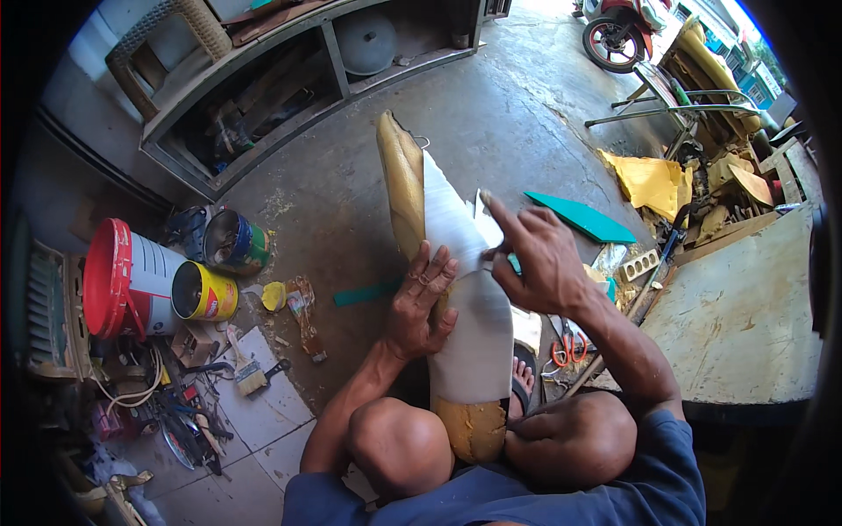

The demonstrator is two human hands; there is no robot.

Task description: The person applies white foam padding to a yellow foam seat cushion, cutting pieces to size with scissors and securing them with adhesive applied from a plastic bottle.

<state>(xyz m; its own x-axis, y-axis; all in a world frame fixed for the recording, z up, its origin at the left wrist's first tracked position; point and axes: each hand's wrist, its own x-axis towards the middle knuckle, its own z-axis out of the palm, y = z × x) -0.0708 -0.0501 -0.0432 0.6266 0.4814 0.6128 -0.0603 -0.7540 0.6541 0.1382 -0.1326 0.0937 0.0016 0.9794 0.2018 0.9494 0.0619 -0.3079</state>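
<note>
A long yellow foam block, shaped like a motorcycle seat, stands tilted between my knees, reaching away from me. A whitish-grey foam sheet covers much of its upper face; yellow foam shows along the left side and at both ends. My left hand lies on the sheet's left edge, fingers stretched out. Over the right edge is my right hand, index finger extended, thumb and other fingers curled in. What they pinch is too small to make out. A white flap of sheet stands up beside these fingers.
Left are a red-rimmed bucket, a yellow can, a paintbrush and scattered tools. Orange-handled scissors lie right of my foot. A green sheet piece is beyond my right hand, and a worn tabletop stands at right.
</note>
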